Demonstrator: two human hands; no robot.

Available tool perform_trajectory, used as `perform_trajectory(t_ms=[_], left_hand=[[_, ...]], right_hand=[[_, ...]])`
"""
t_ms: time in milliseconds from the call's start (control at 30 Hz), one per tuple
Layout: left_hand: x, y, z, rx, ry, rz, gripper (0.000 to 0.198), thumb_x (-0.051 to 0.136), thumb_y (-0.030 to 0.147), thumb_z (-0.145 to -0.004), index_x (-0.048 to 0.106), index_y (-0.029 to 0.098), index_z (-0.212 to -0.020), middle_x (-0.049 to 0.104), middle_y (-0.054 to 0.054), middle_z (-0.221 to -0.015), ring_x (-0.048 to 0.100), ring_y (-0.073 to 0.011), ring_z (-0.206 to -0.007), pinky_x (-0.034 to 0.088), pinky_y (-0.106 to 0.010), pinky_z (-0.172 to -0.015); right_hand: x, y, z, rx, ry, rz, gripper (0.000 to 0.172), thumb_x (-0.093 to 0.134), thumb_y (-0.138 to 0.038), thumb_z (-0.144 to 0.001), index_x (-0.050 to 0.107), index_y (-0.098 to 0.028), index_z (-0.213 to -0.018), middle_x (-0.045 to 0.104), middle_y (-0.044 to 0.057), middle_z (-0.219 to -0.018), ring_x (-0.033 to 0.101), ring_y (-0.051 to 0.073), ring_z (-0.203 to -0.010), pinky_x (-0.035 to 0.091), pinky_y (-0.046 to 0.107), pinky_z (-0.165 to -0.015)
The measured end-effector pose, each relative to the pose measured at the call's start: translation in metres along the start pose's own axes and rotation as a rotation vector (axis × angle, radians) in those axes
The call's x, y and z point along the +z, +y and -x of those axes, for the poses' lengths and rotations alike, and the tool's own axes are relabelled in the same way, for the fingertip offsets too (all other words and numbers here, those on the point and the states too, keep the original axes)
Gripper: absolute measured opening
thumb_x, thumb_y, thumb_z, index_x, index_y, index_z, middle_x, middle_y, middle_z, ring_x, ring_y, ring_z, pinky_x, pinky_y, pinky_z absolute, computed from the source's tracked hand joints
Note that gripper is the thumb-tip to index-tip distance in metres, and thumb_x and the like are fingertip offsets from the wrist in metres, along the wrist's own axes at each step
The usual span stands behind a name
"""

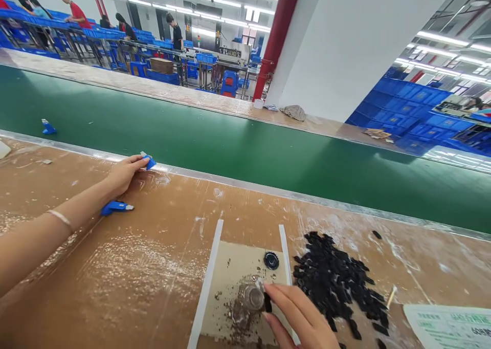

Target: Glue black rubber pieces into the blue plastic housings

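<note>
At the near edge of the green conveyor belt [215, 139], my left hand [125, 175] pinches a small blue plastic piece [151, 162] with a pale tip. Another blue piece [116, 207] lies on the wooden table beside my left forearm. My right hand [305, 313] holds a small black piece [267, 302] between thumb and fingers. Right beside it stands a clear jar [253, 299] on a stained beige sheet [222, 282]. A round black cap [271, 260] lies on that sheet behind the jar. To the right is a heap of small black pieces [333, 277].
Two white tape strips [207, 282] flank the sheet. A third blue piece [48, 127] rests on the belt at left. A printed white-green bag [448, 324] and a small stick [392, 297] lie right. Beyond the belt are a crumpled rag [293, 112], a pillar and people at work.
</note>
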State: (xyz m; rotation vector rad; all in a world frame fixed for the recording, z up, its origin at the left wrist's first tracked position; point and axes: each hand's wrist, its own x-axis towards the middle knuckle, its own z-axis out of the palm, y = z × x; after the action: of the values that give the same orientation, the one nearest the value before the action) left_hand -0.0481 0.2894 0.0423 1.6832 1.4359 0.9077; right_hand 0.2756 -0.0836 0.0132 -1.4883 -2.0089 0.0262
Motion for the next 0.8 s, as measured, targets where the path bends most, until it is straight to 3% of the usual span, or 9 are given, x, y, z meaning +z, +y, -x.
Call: perform_trajectory(t_ms=[133, 267, 367, 433, 533, 600, 800], left_hand=[[0.01, 0.011, 0.07, -0.072, -0.251, 0.125, 0.042, 0.053, 0.039, -0.089, 0.058, 0.003, -0.112, 0.067, 0.004, -0.084, 0.058, -0.0107, -0.088, 0.042, -0.02, -0.083], [0.024, 0.016, 0.118, -0.128, -0.327, 0.21, 0.034, 0.058, 0.031, -0.085, 0.061, 0.01, -0.112, 0.071, 0.002, -0.093, 0.06, -0.0119, -0.092, 0.042, -0.021, -0.087], [0.038, 0.017, 0.143, -0.16, -0.377, 0.269, 0.034, 0.066, 0.036, -0.079, 0.066, 0.016, -0.107, 0.072, -0.002, -0.098, 0.062, -0.0163, -0.092, 0.044, -0.025, -0.087], [0.047, 0.021, 0.16, -0.2, -0.475, 0.317, 0.035, 0.07, 0.039, -0.075, 0.068, 0.02, -0.105, 0.072, -0.004, -0.096, 0.064, -0.0194, -0.091, 0.047, -0.028, -0.086], [0.06, 0.031, 0.184, -0.246, -0.622, 0.367, 0.033, 0.069, 0.04, -0.076, 0.069, 0.023, -0.105, 0.072, -0.004, -0.096, 0.063, -0.0206, -0.092, 0.047, -0.03, -0.087], [0.066, 0.041, 0.198, -0.232, -0.658, 0.357, 0.032, 0.068, 0.04, -0.078, 0.069, 0.023, -0.105, 0.071, -0.004, -0.095, 0.062, -0.0209, -0.093, 0.047, -0.031, -0.088], [0.069, 0.074, 0.225, -0.208, -0.691, 0.43, 0.028, 0.066, 0.038, -0.08, 0.07, 0.025, -0.105, 0.07, -0.003, -0.098, 0.061, -0.0214, -0.096, 0.046, -0.032, -0.087]], right_hand=[[-0.001, 0.009, -0.005, -0.045, -0.064, 0.016, 0.045, 0.045, -0.012, -0.092, 0.039, -0.012, -0.136, 0.066, 0.008, -0.104, 0.058, 0.019, -0.09, 0.053, 0.03, -0.079], [0.0, 0.006, -0.005, -0.025, -0.069, 0.073, 0.044, 0.044, -0.015, -0.093, 0.039, -0.011, -0.136, 0.066, 0.007, -0.099, 0.054, 0.022, -0.087, 0.052, 0.033, -0.073], [-0.003, 0.002, -0.008, -0.033, -0.105, 0.109, 0.04, 0.043, -0.014, -0.093, 0.043, -0.01, -0.133, 0.066, 0.007, -0.097, 0.053, 0.022, -0.085, 0.051, 0.033, -0.071], [-0.005, -0.001, -0.01, -0.025, -0.118, 0.108, 0.039, 0.043, -0.014, -0.093, 0.044, -0.011, -0.132, 0.066, 0.007, -0.095, 0.053, 0.022, -0.083, 0.05, 0.033, -0.07], [-0.006, -0.001, -0.012, -0.007, -0.132, 0.086, 0.039, 0.045, -0.014, -0.092, 0.044, -0.013, -0.132, 0.065, 0.006, -0.094, 0.053, 0.021, -0.084, 0.049, 0.033, -0.071], [-0.007, 0.0, -0.011, 0.012, -0.127, 0.057, 0.04, 0.047, -0.013, -0.092, 0.044, -0.015, -0.132, 0.066, 0.005, -0.095, 0.054, 0.021, -0.086, 0.049, 0.033, -0.073], [-0.005, 0.001, -0.003, 0.204, 0.012, -0.316, 0.043, 0.056, -0.022, -0.091, 0.046, -0.027, -0.132, 0.065, 0.001, -0.104, 0.058, 0.014, -0.096, 0.047, 0.025, -0.086]])
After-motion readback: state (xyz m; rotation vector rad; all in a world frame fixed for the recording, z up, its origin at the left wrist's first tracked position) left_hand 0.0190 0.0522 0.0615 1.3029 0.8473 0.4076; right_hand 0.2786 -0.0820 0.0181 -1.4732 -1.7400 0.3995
